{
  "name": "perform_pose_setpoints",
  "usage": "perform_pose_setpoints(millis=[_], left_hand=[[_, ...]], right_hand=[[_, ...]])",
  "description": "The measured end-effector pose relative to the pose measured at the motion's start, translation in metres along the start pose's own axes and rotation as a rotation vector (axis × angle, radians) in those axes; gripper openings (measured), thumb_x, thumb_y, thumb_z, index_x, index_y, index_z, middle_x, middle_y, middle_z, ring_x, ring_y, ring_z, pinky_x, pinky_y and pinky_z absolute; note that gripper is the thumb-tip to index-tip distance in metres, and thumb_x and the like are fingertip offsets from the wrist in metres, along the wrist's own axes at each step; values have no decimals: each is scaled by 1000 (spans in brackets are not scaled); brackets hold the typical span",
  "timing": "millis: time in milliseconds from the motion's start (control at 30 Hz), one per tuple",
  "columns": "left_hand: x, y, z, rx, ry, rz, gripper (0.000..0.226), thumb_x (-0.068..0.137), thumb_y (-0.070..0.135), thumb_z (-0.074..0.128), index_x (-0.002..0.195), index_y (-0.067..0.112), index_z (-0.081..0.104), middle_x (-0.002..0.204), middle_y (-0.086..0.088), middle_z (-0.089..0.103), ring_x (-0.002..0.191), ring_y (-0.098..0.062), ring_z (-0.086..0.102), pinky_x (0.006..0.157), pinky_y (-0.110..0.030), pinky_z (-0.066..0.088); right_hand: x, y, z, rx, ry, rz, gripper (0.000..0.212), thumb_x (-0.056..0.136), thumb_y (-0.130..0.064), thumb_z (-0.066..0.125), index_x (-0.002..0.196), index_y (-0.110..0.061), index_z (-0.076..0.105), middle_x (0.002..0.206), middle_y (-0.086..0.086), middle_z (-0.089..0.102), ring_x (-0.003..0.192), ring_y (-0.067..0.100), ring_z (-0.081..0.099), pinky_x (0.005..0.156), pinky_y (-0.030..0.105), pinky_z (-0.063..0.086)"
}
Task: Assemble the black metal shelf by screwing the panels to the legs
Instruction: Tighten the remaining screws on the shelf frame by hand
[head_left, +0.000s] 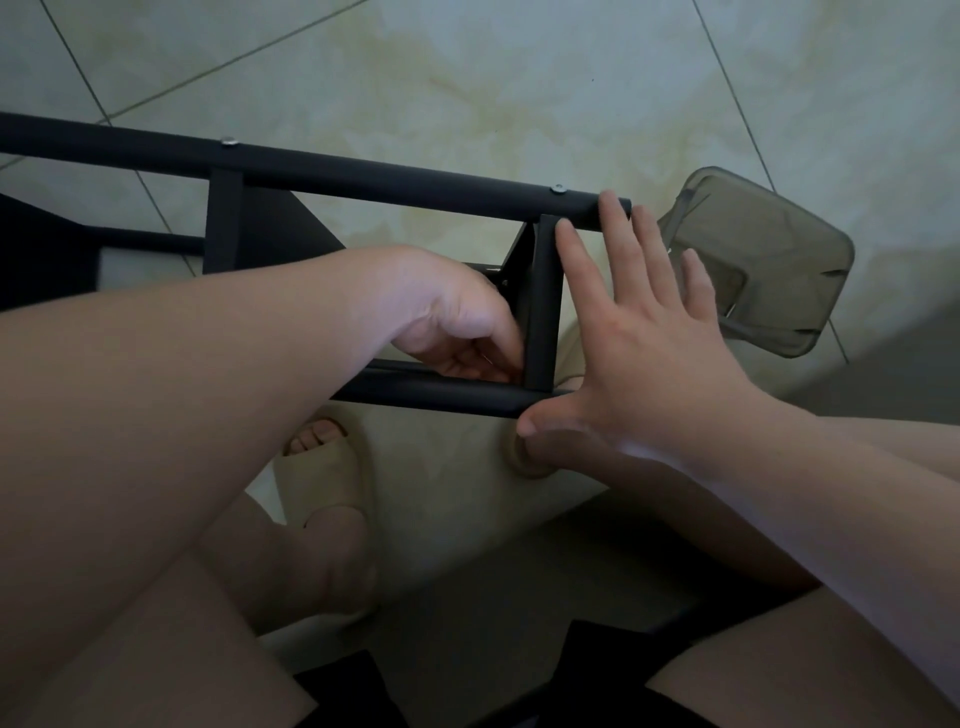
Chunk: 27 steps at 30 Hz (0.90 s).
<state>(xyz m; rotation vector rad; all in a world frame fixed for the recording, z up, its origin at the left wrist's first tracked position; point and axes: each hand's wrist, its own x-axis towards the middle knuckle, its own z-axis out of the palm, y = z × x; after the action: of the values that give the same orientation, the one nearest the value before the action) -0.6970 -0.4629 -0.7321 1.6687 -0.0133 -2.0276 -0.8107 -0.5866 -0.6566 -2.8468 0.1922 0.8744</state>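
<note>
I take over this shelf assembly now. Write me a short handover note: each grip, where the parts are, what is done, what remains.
Left grip: reaches in beside the end panel, fingers curled; whether it holds anything is hidden.
Right grip: open, fingers flat on the end panel and upper leg, thumb at the lower leg.
Done: screws sit in the upper leg.
Left to do: no screw shows on the lower leg; probably fasten there.

Matt black metal shelf (395, 179), glossy tiles (467, 78)
</note>
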Motion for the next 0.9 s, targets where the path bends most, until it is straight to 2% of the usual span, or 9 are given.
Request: perform_pose_setpoints(millis=[133,267,433,567,633,733,900], left_hand=[[0,-1,-1,-8,-27,-15,8,90,10,66,86,13,73,76,0,72,68,-10,66,67,-20,50],[3,-1,-1,26,-20,-23,7,91,11,67,85,15,68,67,1,66,59,-8,62,58,-17,49],[4,2,-2,-14,-52,0,13,91,1,61,85,11,67,73,-4,62,65,-12,59,68,-22,48],[1,1,-4,-25,-89,-9,11,91,5,62,90,10,71,81,-4,70,72,-13,66,73,-24,52],[0,1,-4,20,-64,-5,7,91,11,65,92,12,72,81,-1,73,72,-13,67,69,-23,52],[1,3,-3,105,-7,3,3,90,14,69,93,14,70,72,3,70,63,-8,63,62,-21,46],[-1,7,-6,131,-41,-3,8,90,7,66,95,12,70,75,0,66,70,-11,60,64,-21,45]], right_hand=[[2,0,1,-7,-6,-14,155,53,-86,72,157,-21,-22,163,6,-33,152,25,-28,122,57,-7],[2,0,0,-1,-10,-19,154,54,-86,71,156,-21,-24,162,5,-35,152,24,-28,121,57,-9],[2,-1,0,4,-12,-20,153,55,-85,71,156,-21,-24,162,6,-34,152,24,-28,121,57,-9],[2,-1,-1,2,-15,-18,153,55,-86,71,156,-21,-24,162,6,-35,152,24,-27,122,58,-9],[2,-1,-1,-1,-15,-17,154,54,-86,71,157,-21,-23,163,6,-34,152,25,-27,122,59,-8],[1,-1,-1,-1,-16,-18,154,54,-86,71,157,-21,-23,163,7,-34,152,26,-26,121,59,-8],[1,-2,-1,-3,-16,-17,154,54,-85,72,157,-20,-22,163,7,-34,152,26,-26,121,60,-8]])
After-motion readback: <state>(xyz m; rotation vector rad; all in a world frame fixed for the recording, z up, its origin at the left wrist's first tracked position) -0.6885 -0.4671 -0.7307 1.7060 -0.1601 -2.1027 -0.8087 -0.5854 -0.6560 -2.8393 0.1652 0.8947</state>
